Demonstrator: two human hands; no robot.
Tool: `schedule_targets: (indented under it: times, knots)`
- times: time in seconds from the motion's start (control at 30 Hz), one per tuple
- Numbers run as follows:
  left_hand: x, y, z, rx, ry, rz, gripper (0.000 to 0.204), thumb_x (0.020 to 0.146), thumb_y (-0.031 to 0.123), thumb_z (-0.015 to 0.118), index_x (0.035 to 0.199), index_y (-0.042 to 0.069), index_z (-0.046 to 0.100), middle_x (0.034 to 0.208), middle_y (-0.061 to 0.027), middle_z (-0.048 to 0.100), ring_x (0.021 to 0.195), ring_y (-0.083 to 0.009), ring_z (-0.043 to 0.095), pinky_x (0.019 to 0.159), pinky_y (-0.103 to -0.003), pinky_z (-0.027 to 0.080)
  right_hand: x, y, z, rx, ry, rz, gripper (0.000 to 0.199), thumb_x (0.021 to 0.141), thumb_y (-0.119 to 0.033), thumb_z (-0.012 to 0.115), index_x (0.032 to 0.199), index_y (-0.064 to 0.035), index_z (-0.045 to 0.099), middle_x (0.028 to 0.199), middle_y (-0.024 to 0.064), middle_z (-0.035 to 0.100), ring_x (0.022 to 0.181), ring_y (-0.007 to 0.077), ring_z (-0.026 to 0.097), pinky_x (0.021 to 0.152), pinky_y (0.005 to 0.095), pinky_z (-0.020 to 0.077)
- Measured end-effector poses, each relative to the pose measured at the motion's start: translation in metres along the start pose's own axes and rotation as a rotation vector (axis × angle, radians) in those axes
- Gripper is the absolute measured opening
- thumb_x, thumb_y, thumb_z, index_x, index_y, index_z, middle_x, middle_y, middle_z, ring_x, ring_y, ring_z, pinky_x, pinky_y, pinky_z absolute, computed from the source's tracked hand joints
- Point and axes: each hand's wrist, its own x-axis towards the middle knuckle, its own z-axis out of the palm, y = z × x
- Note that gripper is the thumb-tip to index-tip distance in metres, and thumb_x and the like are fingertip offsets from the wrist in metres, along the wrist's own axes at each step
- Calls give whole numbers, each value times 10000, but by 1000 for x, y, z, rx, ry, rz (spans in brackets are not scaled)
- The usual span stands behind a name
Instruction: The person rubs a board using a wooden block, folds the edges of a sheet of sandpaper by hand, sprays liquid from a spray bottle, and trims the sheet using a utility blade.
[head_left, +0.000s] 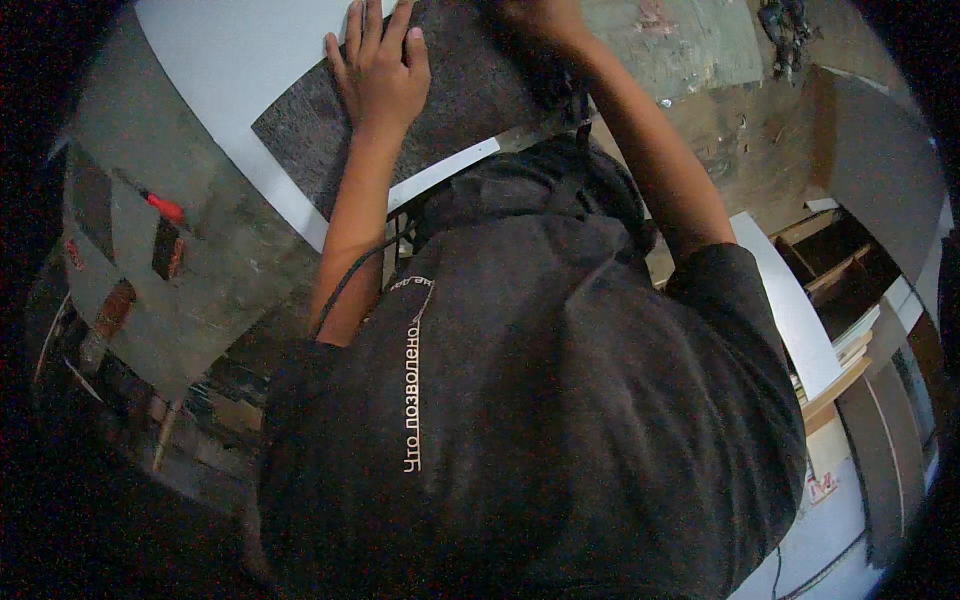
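My left hand lies flat with its fingers spread. Its palm presses on a dark grey mottled sheet, and the fingertips reach toward the large white sheet beneath. A white edge shows along the dark sheet's near side. My right hand is at the top edge of the picture, by the dark sheet's right part. Its fingers are in shadow and partly cut off, so what it holds, if anything, does not show. Something black is just below that hand, too dark to name.
A red-handled tool lies on the worn grey-green table to the left. At the right is a wooden compartmented box beside a white panel. A crumpled black bundle is at the far right.
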Motion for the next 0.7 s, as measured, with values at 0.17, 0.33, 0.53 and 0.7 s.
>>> schedule_targets:
  times: [0.17,0.33,0.53,0.7]
  knots:
    - [0,1,1,-9,29,14,432,989,269,489,1372,93,584,1553,-164,405,1442,-377,346,1178,-595,205,1,-9,-15,-22,-139,111,184,839,-74,628,975,35,688,956,242,690,873,290,661,808,419,510]
    - [1,2,3,-15,41,2,429,988,273,490,1361,86,589,1552,-166,406,1440,-380,348,1173,-600,207,12,-25,-23,-206,-251,-155,192,825,-96,638,967,15,706,938,269,688,825,347,670,777,437,515]
    - [4,6,2,-2,26,3,433,990,267,489,1374,86,576,1557,-166,398,1437,-382,351,1172,-601,203,11,-25,-30,-312,-322,-319,228,805,-92,650,1005,-18,730,948,224,703,867,377,666,796,430,525]
    - [6,3,3,-5,0,5,476,1003,258,474,1447,89,504,1562,-177,385,1446,-388,336,1176,-594,197,2,-19,-39,-264,-404,-73,190,813,-77,640,974,-26,730,931,204,705,858,364,665,792,432,524]
